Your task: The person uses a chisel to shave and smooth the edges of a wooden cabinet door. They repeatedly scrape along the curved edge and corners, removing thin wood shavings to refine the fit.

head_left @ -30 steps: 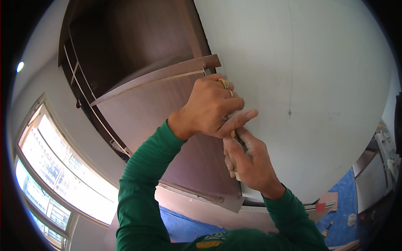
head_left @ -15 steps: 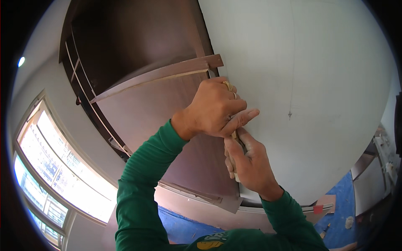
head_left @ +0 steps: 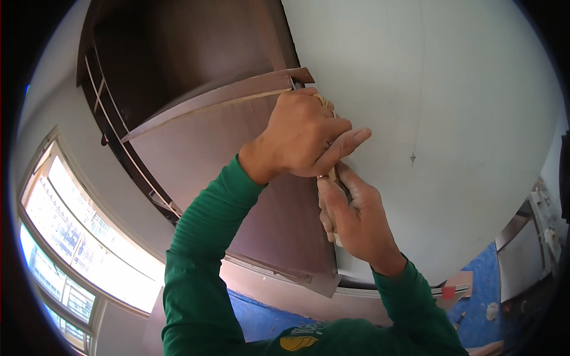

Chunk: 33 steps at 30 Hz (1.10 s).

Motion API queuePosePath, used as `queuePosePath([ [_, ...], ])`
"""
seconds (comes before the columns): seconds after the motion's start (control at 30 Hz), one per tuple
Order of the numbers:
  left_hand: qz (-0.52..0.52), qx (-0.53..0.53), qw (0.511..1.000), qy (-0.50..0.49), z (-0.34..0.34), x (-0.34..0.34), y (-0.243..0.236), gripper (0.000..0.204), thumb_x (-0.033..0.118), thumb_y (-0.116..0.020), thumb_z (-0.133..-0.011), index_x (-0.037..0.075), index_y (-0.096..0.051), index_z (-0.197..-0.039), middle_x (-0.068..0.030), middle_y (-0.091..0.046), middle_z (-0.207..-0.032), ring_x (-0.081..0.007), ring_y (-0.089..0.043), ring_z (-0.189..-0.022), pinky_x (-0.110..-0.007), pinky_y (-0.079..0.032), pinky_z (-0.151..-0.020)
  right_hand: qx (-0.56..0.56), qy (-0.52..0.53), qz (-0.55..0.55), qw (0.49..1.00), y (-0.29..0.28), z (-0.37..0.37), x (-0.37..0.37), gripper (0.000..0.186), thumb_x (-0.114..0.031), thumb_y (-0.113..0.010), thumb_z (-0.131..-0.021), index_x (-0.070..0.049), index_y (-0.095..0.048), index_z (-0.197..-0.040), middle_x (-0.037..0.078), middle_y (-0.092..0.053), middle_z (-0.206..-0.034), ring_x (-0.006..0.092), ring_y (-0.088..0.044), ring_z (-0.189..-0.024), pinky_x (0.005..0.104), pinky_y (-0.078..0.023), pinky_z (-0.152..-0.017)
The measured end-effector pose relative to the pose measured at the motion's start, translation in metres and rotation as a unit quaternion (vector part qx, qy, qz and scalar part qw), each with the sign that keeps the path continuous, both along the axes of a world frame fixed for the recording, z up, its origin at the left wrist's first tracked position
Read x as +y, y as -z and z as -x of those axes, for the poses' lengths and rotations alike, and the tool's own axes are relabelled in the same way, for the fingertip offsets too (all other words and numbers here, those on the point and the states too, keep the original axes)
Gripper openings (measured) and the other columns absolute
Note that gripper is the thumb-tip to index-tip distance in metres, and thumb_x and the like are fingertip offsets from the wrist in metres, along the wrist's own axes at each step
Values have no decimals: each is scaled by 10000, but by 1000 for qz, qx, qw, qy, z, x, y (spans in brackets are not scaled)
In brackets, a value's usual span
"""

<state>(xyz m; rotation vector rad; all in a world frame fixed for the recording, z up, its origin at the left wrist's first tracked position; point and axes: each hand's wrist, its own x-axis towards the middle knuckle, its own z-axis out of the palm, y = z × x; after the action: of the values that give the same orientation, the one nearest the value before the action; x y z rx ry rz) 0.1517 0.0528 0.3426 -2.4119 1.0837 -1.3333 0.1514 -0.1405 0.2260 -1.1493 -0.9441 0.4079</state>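
Fingers (head_left: pixel 337 126) of the left hand (head_left: pixel 300 133), just past twelve o'clock from the middle of the view, curl in against one another, a patterned gold-coloured ring (head_left: pixel 321 101) showing, the thumb jutting away toward two. Does that curl close on anything? Cannot tell — the palm is turned from us. Down at four o'clock, the dusty right hand (head_left: pixel 356 222) is plainer: thumb along the near side, fingers wrapped round the far side, pinching a slim cream-and-tan object (head_left: pixel 333 174), mostly covered, its upper end running up beside the left thumb. That object sits near three o'clock, over the boundary between the smooth mauve-brown wood-look panel (head_left: pixel 279 228) at six and the broad flat off-white panel (head_left: pixel 469 196) at three; whether it touches either is hidden. So what makes two-handed control like this go well? A firm pinch, I'd judge, right thumb lined up with the long edge, left hand braced just above so nothing twists. Light, even pressure should spare the off-white face; too much could mark it. And that left thumb — so near the object's upper end — would be safer tucked aside, with both wrists straight and square to the boundary.
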Motion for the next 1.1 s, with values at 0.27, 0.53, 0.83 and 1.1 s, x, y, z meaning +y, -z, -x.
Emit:
queuePosePath([
  [0.27,-21,18,1000,-7,17,-5,5,438,253,-809,-965,109,-603,-607,-51,-440,-524,-277,-441,-507,-419,-391,-582,3,-3,11,1000,4,9,-6,581,-329,-597,-1218,78,-524,-1627,22,-587,-848,100,-607,-624,299,-531,-568],
  [0.53,-29,6,999,-25,7,0,-3,459,298,-789,-986,120,-616,-599,-62,-463,-518,-288,-443,-492,-422,-395,-583,6,-1,11,1000,1,-3,4,606,-320,-592,-1222,76,-484,-1667,12,-576,-844,84,-593,-624,292,-515,-563],
  [0.83,-18,11,1000,21,6,5,14,347,207,-804,-909,112,-632,-622,-52,-471,-531,-291,-496,-527,-415,-460,-621,39,14,36,998,2,5,0,321,-257,-594,-1207,26,-624,-1357,18,-584,-866,95,-570,-636,301,-494,-563],
  [1.1,-25,-4,999,30,4,9,11,358,254,-847,-873,121,-629,-621,-27,-491,-534,-263,-517,-533,-396,-457,-613,14,-5,-11,1000,15,-5,12,252,-225,-580,-1209,15,-631,-1266,29,-578,-827,99,-566,-629,304,-493,-561],
])
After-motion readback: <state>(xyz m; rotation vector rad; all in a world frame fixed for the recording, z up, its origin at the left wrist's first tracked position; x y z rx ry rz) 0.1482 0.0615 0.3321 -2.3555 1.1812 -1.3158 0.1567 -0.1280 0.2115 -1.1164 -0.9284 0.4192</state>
